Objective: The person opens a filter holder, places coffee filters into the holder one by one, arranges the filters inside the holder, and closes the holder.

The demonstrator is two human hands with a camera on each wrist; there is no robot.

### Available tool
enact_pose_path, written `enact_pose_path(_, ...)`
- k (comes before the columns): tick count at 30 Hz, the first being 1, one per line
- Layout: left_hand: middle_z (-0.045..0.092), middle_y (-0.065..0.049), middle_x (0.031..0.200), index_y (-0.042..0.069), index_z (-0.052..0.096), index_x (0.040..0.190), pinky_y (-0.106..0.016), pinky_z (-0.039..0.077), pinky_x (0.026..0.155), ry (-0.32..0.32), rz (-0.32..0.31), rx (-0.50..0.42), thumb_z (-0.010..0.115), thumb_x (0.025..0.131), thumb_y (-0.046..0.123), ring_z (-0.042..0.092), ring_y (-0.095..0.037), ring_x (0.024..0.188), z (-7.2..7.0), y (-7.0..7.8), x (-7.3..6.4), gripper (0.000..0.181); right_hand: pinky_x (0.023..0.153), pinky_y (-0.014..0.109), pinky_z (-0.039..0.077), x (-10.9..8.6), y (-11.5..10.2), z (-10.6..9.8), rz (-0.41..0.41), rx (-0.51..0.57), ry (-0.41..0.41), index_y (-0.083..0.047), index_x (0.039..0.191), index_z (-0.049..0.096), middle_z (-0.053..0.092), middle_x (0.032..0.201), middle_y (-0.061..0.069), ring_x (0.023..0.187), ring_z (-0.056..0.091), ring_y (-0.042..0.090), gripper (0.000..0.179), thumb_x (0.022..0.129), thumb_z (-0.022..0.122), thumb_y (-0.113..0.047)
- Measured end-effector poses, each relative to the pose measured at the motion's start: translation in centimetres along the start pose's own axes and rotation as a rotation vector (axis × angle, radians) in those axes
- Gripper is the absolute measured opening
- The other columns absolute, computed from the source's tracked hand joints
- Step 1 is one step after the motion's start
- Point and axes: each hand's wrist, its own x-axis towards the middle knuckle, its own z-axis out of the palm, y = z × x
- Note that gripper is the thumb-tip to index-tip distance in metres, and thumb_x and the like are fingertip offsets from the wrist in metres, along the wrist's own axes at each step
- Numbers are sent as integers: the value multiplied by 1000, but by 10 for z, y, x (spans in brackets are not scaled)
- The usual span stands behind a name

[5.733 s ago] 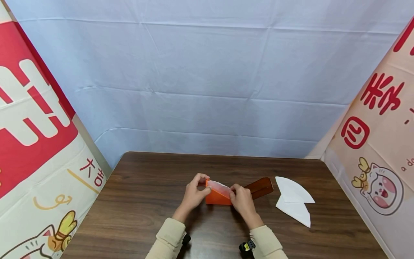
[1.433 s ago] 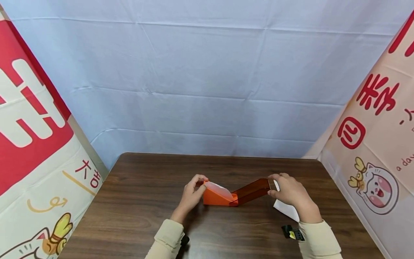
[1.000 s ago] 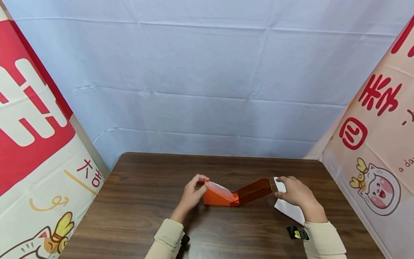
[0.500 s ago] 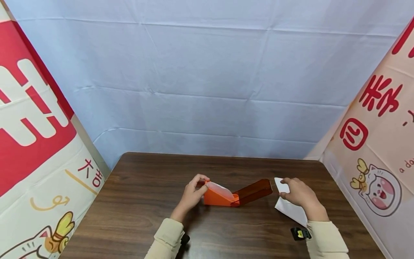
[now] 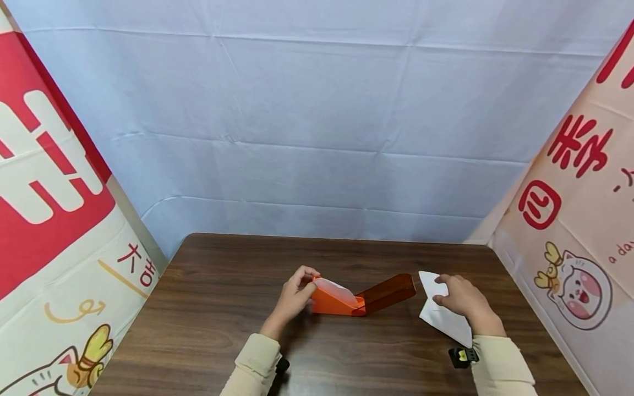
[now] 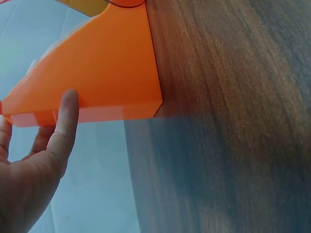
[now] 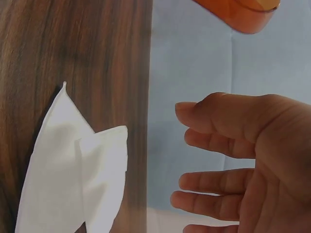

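Note:
An orange wedge-shaped filter case point(image 5: 333, 301) stands on the table, its translucent brown lid point(image 5: 388, 291) swung out to the right. White filter papers point(image 5: 339, 287) show along its sloping top. My left hand point(image 5: 289, 300) holds the case by its tall end, thumb on the near side and the other fingers behind, as the left wrist view shows. Two white fan-shaped filter papers point(image 5: 448, 323) overlap on the table right of the lid. Above them is my right hand point(image 5: 463, 300), fingers apart with nothing between them; in the right wrist view the papers point(image 7: 53, 165) lie to its left.
The dark wood table point(image 5: 223, 330) has its far edge just behind the case. A pale blue cloth point(image 5: 307, 110) hangs beyond it, and printed cloth panels point(image 5: 569, 264) stand at both sides.
My right hand has left the case, reached the lid's outer end, then moved right over the loose papers. The left hand has kept its hold on the case.

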Motion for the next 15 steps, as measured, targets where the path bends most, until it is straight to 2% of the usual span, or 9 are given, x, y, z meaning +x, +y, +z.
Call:
enact_pose_path(5,56,-19,103,1,54,109,-52,53,63,-5,-9,-3,51,91,2,57,-38,88,0,3,-1,18,70,56,45,2,8,1,18,5,1,11,113,57,55,109,34,95,52,51,44,78,70,-14)
enact_pose_path(9,56,-18,103,-3,53,111,-53,52,64,-12,-16,-9,52,92,2,56,-38,89,-2,3,-1,20,69,56,45,4,13,4,24,9,4,10,113,57,55,108,34,94,52,50,44,79,70,-14)
enact_pose_path(15,56,-18,103,-2,53,111,-52,53,63,-8,-3,2,51,91,1,56,-38,88,-1,2,-1,20,69,55,45,7,21,7,29,13,5,11,112,57,55,108,34,94,52,50,44,78,69,-15)
